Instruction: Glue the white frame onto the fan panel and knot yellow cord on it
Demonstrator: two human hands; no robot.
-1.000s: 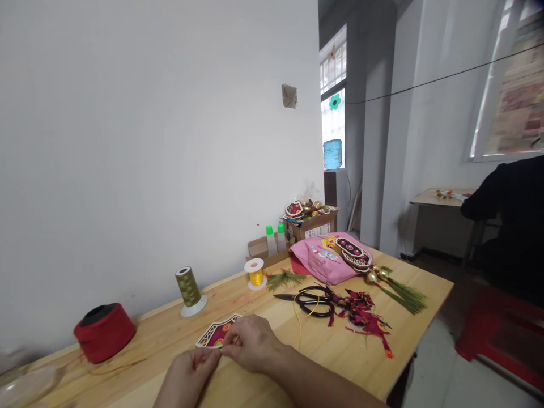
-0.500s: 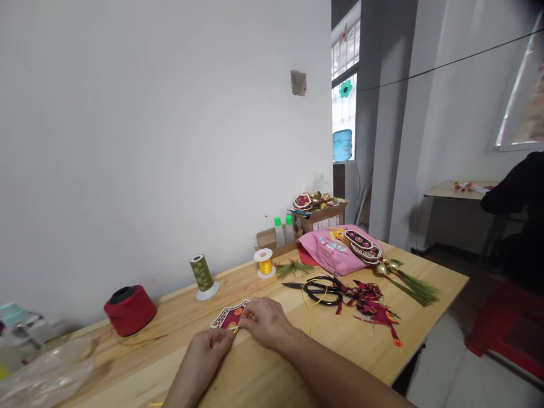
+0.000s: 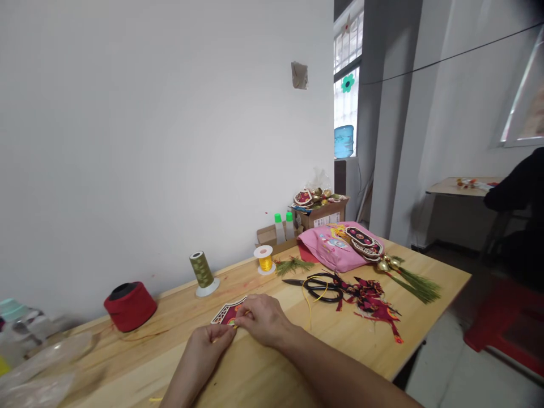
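Observation:
Near the table's front, a maroon embroidered piece (image 3: pixel 227 313) with a cream border lies partly covered by my fingers. My left hand (image 3: pixel 211 344) is closed in a pinch at its lower edge. My right hand (image 3: pixel 263 318) also pinches there, its fingertips almost touching the left ones. A bit of yellow cord (image 3: pixel 235 327) shows between the two sets of fingertips; how it passes through the piece is hidden. To the right lie black-handled scissors (image 3: pixel 325 288), with a loop of yellow cord (image 3: pixel 309 309) over them.
Along the wall stand a red thread cone (image 3: pixel 130 307), a green thread spool (image 3: pixel 201 271) and a yellow cord spool (image 3: pixel 265 262). Maroon fabric scraps (image 3: pixel 376 303), a pink cloth (image 3: pixel 329 247) and green tassels (image 3: pixel 419 283) lie right. A person in dark clothing (image 3: pixel 521 192) sits beyond.
The view has shifted slightly. Both hands stay at the embroidered piece's edge, and their fingertips have drawn a little closer together, with less yellow cord showing.

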